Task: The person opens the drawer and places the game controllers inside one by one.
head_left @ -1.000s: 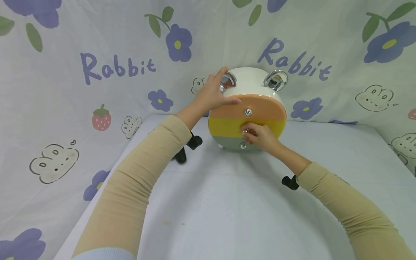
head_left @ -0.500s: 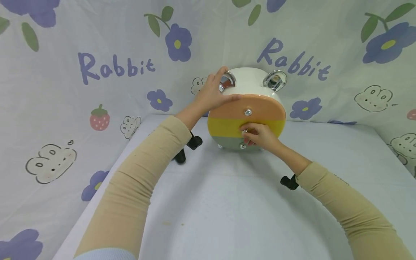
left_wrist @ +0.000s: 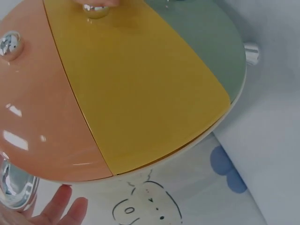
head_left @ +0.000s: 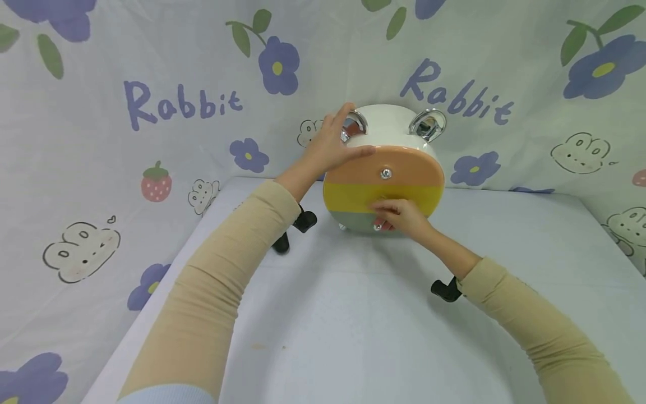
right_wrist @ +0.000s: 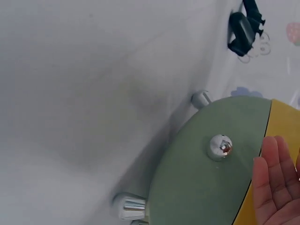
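A round-fronted drawer box (head_left: 398, 126) with a white body stands at the back of the table. Its front has an orange drawer (head_left: 353, 171), a yellow drawer (left_wrist: 140, 93) and a green drawer (right_wrist: 201, 183), each with a silver knob. My left hand (head_left: 328, 147) holds the box's upper left, thumb on the orange front and fingers by the left chrome ear (head_left: 356, 124). My right hand (head_left: 406, 217) is at the yellow drawer, its fingers fairly straight in the right wrist view. A fingertip overlaps the yellow drawer's knob (left_wrist: 96, 11) in the left wrist view.
A white cloth (head_left: 323, 320) covers the table. Behind it hangs a curtain (head_left: 192, 56) printed with flowers and rabbits. Black wrist-camera mounts (head_left: 446, 290) stick out from the sleeves. Short silver feet (right_wrist: 131, 206) support the box.
My right hand has slid slightly down from the yellow drawer's knob, and its fingers have loosened. My left hand keeps its hold on the box.
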Action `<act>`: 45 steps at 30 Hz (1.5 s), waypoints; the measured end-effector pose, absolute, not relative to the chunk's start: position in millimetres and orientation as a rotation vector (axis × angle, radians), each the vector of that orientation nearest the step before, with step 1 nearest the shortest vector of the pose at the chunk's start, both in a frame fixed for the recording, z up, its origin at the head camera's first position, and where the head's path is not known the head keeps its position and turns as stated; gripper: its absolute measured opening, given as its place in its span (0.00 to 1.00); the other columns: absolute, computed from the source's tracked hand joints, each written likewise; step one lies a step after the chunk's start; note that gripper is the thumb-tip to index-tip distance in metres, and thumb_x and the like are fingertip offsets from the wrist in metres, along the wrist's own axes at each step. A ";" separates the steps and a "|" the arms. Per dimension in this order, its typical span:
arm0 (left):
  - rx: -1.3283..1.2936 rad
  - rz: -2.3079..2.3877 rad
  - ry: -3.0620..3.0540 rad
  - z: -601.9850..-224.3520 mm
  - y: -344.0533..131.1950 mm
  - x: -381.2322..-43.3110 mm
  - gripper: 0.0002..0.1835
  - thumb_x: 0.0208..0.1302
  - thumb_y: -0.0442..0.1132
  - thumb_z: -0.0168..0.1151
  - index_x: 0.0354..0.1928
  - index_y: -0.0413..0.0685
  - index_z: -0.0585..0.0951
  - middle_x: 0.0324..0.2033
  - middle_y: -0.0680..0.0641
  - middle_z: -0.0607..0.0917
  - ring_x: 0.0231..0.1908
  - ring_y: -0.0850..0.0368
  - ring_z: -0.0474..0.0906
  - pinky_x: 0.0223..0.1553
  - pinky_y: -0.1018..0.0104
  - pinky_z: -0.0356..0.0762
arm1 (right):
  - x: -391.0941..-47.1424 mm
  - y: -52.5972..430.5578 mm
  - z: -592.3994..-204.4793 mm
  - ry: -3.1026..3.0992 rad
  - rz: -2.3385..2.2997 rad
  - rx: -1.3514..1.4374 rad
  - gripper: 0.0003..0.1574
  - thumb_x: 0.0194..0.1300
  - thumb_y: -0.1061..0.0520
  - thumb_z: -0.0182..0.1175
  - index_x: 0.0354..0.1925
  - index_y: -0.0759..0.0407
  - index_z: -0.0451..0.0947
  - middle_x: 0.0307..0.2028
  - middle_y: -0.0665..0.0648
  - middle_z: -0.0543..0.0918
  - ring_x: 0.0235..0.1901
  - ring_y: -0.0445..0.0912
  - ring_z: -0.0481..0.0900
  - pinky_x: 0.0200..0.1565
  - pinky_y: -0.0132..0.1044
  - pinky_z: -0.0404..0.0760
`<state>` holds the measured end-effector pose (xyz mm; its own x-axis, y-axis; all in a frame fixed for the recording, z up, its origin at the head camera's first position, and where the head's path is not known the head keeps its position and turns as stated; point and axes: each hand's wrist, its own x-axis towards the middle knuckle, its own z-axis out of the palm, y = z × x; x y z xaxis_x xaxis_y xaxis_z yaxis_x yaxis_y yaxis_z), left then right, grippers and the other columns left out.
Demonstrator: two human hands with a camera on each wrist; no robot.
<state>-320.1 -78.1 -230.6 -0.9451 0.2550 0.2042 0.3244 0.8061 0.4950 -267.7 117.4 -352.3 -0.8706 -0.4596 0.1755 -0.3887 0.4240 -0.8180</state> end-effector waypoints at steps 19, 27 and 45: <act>-0.437 -0.798 -2.882 -229.7 -76.4 -318.4 0.52 0.44 0.70 0.61 0.68 0.69 0.46 0.65 0.44 0.57 0.55 0.47 0.67 0.52 0.49 0.69 | -258.5 129.4 -383.9 2.548 -1.407 -0.694 0.21 0.61 0.59 0.60 0.52 0.65 0.76 0.32 0.69 0.82 0.25 0.62 0.78 0.25 0.34 0.77; -0.434 -0.775 -2.888 -230.1 -75.6 -319.1 0.52 0.44 0.70 0.61 0.68 0.70 0.45 0.65 0.44 0.57 0.55 0.47 0.67 0.52 0.49 0.69 | -258.2 130.3 -385.4 2.588 -1.379 -0.742 0.21 0.60 0.59 0.61 0.51 0.65 0.76 0.30 0.68 0.82 0.23 0.61 0.78 0.24 0.37 0.76; -0.421 -0.772 -2.886 -230.3 -76.9 -319.0 0.52 0.44 0.71 0.60 0.68 0.70 0.45 0.64 0.44 0.58 0.51 0.48 0.69 0.49 0.51 0.71 | -260.1 129.5 -379.1 2.572 -1.411 -0.813 0.20 0.59 0.62 0.60 0.50 0.69 0.75 0.29 0.69 0.81 0.22 0.61 0.78 0.22 0.34 0.75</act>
